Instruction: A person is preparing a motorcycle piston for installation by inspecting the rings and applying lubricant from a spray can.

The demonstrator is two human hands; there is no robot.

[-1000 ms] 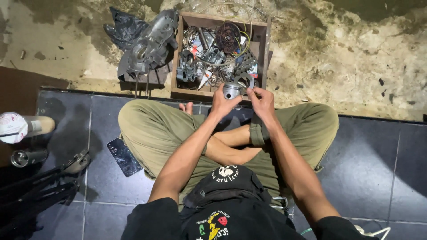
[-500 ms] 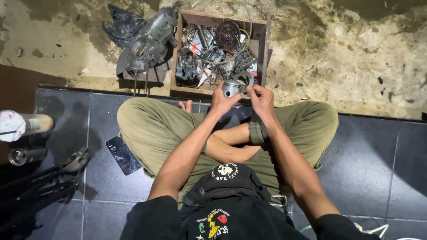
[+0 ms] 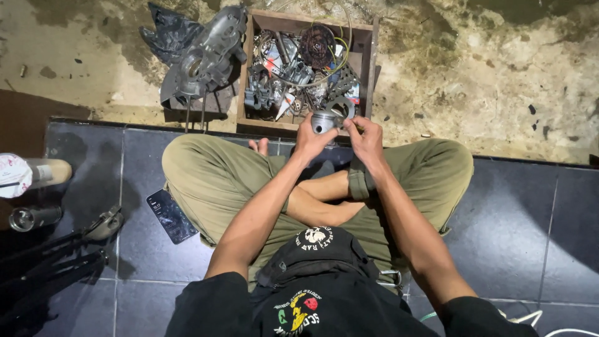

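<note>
A: Where is the small metal cylinder (image 3: pixel 323 120), and who has it?

B: It sits between both hands, raised just above the near edge of the wooden box (image 3: pixel 368 75) and out past the crossed legs. The left hand (image 3: pixel 310 140) is wrapped round its side, fingers closed on it, so the rounded silver top faces up towards the head camera

A: And the right hand (image 3: pixel 367 138)?

B: It is curled close beside the cylinder, fingertips drawn together at its right flank. I judge it is pinching or working something small there, but the piece itself is too small to make out, so I cannot tell what, if anything, it grips

A: Why hold it there instead of on the floor?

B: Probably because one hand steadies the part while the other works on it, and the spot keeps it over the box, which is crammed with metal parts, a dark toothed disc (image 3: pixel 316 45) and looping wire. Anything dropped would likely land among those parts

A: What else lies about?

B: A grey engine casing (image 3: pixel 206 59) rests on the rough ground just left of the box, on a dark sheet. A phone (image 3: pixel 171 215) lies on the dark tiles beside the left knee. Far left stand a pale bottle (image 3: pixel 31 175) lying on its side, a small metal can (image 3: pixel 31 218) and black tripod legs (image 3: pixel 50 262)
</note>
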